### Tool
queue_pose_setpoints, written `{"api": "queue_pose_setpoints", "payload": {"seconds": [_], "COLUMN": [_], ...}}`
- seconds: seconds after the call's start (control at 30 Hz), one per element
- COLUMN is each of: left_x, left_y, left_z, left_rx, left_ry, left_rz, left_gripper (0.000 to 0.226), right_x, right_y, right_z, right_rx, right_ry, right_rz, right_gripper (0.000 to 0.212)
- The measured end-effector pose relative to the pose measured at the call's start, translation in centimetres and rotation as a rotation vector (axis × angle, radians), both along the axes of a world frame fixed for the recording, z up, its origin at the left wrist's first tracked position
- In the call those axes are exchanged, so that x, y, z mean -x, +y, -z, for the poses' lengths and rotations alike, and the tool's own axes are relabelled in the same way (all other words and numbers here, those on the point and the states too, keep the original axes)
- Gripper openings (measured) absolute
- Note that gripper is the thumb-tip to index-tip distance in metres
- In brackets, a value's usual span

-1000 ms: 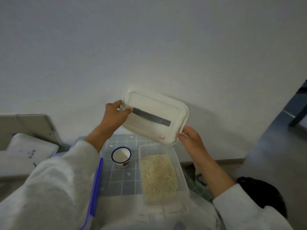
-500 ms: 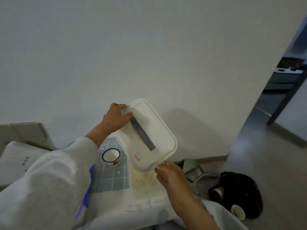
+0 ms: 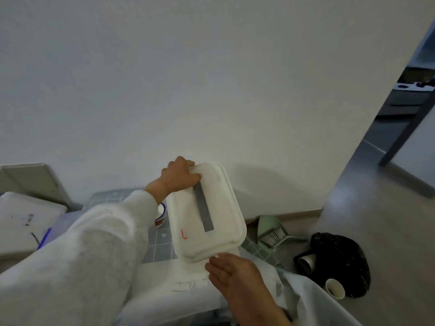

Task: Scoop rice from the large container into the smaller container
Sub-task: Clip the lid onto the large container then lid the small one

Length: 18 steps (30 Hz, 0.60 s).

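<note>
- White lid [image 3: 207, 212], rectangular with rounded corners, held above the right part of the bench [image 3: 164, 278]; grey strip runs along its length, small red mark near the near-left corner.
- Large rice container: hidden under the lid; cannot tell its contents from here.
- Left hand [image 3: 180, 176] closed on the lid's far end, thumb on top, fingers curled round the rim.
- Right hand [image 3: 231, 270] at the lid's near edge, fingers extended and flat, tips touching or just under the rim; grip cannot be told.
- Small white cup [image 3: 161, 214] with blue rim stands left of the lid on the bench's gridded mat [image 3: 162, 245], partly behind the left sleeve.
- Floor, right of bench: green dustpan with brush [image 3: 273, 231], black bag [image 3: 339, 262], paper cup [image 3: 334, 288].
</note>
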<state>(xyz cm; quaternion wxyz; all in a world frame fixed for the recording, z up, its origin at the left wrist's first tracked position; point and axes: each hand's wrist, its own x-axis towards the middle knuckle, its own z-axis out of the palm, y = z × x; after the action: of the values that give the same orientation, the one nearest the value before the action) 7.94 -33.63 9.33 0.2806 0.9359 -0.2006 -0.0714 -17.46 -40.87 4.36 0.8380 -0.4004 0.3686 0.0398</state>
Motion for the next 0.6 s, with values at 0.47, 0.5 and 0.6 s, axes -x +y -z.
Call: {"api": "queue_pose_setpoints", "payload": {"seconds": [0.47, 0.5, 0.6], "left_x": [-1.1, -1.1, -1.2], "left_y": [-1.6, -1.6, -1.5], "left_z": [8.0, 8.4, 9.4], "left_rx": [-0.078, -0.074, -0.077], "left_ry": [0.085, 0.093, 0.108], "left_rz": [0.038, 0.046, 0.06], "left_gripper": [0.063, 0.063, 0.063], "right_x": [0.0, 0.0, 0.0], "right_y": [-0.1, -0.1, -0.3], "right_z": [1.4, 1.5, 1.6], "right_rx": [-0.119, -0.114, -0.108], "right_ry": [0.113, 0.113, 0.117], "right_rz": [-0.07, -0.077, -0.076], "right_gripper": [0.013, 0.016, 0.033]}}
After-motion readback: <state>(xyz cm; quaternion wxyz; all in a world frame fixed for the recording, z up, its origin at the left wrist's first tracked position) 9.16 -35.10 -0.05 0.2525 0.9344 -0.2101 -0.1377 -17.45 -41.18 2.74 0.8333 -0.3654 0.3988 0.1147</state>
